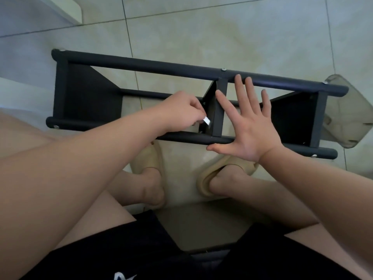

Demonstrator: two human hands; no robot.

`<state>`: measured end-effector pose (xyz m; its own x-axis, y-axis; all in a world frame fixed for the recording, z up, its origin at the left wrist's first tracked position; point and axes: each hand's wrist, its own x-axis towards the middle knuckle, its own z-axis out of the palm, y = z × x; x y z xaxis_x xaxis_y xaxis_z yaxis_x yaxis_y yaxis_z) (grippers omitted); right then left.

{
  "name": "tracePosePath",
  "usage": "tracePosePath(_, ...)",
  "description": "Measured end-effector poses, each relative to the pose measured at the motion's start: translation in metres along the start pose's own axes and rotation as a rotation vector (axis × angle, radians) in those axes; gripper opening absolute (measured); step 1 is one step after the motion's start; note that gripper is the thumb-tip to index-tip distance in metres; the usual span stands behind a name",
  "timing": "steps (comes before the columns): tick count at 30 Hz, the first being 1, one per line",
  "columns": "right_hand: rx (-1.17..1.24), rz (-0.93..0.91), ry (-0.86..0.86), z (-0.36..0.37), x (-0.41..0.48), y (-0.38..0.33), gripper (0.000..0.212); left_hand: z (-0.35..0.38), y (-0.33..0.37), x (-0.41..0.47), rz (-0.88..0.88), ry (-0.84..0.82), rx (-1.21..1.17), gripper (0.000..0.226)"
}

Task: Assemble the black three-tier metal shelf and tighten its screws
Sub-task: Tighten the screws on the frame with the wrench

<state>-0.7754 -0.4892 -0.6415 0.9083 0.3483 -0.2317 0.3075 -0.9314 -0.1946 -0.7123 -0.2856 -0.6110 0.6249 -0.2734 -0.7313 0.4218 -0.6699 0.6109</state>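
1. The black metal shelf (141, 65) lies on its side on the tiled floor (201, 33), with its poles running left to right and three flat panels standing between them.
2. Silver screw heads (223, 69) show along the poles where the panels meet them.
3. The left hand (179, 110) has its fingers curled together, pinching a small silvery tool (207, 120) against the left face of the middle panel (219, 110), close to the near pole.
4. The right hand (250, 126) is just right of that panel with its fingers straight and spread apart, and its thumb lies along the near pole.
5. Two feet in beige slippers (149, 158) rest on the floor just near the shelf.
6. A clear plastic bag (339, 118) lies at the shelf's right end.
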Motion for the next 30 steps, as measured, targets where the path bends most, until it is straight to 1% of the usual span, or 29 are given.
tracePosePath(2,-0.002,0.000,-0.001,0.000,0.000,0.000,0.118,0.002,0.000,0.000,-0.012,-0.012,-0.136,0.011)
tracePosePath(4,-0.002,0.001,0.006,0.001,0.000,0.000,0.118,0.005,0.000,0.002,-0.041,-0.022,-0.261,0.012)
tracePosePath(6,-0.007,0.000,0.013,0.001,0.000,-0.001,0.118,0.006,-0.001,0.003,-0.082,0.010,-0.324,0.011)
tracePosePath(10,-0.018,-0.005,0.027,0.002,0.000,-0.001,0.117,0.008,0.000,0.006,-0.104,0.103,-0.321,0.008)
tracePosePath(14,-0.022,-0.005,0.028,0.002,0.000,-0.001,0.117,0.010,0.002,0.007,-0.091,0.135,-0.334,0.012)
tracePosePath(27,-0.029,-0.003,0.021,0.002,0.001,0.000,0.117,0.009,0.013,0.010,-0.160,0.104,-0.290,0.017)
tracePosePath(30,-0.027,-0.004,0.019,0.002,0.001,0.000,0.117,0.009,0.015,0.010,-0.172,0.076,-0.297,0.015)
